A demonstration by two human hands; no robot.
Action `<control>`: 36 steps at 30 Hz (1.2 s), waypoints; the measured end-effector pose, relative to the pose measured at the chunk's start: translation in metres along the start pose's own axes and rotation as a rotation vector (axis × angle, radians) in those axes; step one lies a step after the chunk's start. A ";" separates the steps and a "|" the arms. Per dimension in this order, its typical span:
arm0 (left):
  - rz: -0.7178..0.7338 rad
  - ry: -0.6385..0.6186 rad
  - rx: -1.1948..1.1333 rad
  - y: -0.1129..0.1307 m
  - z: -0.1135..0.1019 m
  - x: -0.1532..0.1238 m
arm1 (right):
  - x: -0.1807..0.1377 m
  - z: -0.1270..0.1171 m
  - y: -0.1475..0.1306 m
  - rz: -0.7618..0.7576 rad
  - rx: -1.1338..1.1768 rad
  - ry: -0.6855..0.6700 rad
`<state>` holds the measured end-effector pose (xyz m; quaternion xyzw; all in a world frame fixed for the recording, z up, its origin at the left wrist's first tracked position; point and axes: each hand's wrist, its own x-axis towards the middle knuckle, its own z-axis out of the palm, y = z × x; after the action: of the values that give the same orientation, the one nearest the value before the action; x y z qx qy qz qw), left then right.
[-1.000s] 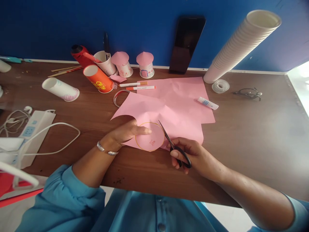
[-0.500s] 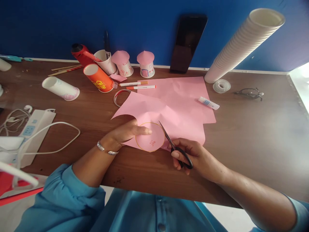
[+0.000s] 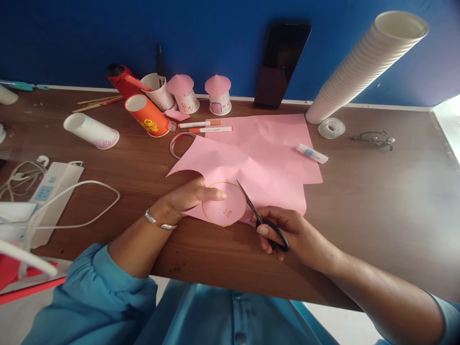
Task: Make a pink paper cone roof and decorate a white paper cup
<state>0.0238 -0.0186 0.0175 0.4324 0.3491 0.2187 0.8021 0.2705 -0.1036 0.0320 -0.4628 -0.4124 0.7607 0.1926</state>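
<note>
My left hand (image 3: 194, 195) pinches a sheet of pink paper (image 3: 266, 175), thumb on top and fingers hidden underneath. Under the thumb lies a drawn circle (image 3: 219, 211) with a yellow-brown outline and small red marks inside. My right hand (image 3: 283, 230) is closed around the black handles of a pair of scissors (image 3: 257, 212). Their blades lie along the right side of the circle, tip pointing up and left, at the paper. Whether the blades are fully closed is hard to see. A curved piece is cut out of the sheet's left edge.
Behind the paper are two markers (image 3: 212, 130), a tape roll (image 3: 172, 146), two pink-roofed paper cups (image 3: 220, 103), an orange cup (image 3: 143, 115) and a phone (image 3: 282, 64). A glue tube (image 3: 312, 153) lies on paper. Right stand stacked cups (image 3: 362, 69) and glasses (image 3: 375, 139); left, a power strip (image 3: 53, 196).
Both hands, the paper and the scissors look nearly the same. The view has shifted very slightly, and the right hand sits a few pixels further right.
</note>
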 end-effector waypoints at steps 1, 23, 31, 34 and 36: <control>-0.005 0.005 0.000 0.000 0.000 0.000 | 0.000 0.000 0.000 0.001 0.001 0.000; -0.033 -0.023 -0.033 0.003 0.000 -0.002 | -0.001 -0.006 0.002 -0.005 0.001 -0.028; -0.024 -0.031 -0.084 0.005 0.002 -0.002 | -0.001 -0.006 0.002 -0.009 -0.003 -0.033; -0.052 -0.013 -0.069 0.007 0.004 -0.003 | -0.001 -0.007 0.002 -0.015 -0.004 -0.033; -0.079 -0.001 -0.051 0.008 0.004 -0.004 | 0.000 -0.008 0.002 -0.012 -0.001 -0.033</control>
<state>0.0238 -0.0186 0.0272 0.3977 0.3596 0.1954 0.8212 0.2778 -0.1014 0.0289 -0.4476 -0.4186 0.7670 0.1898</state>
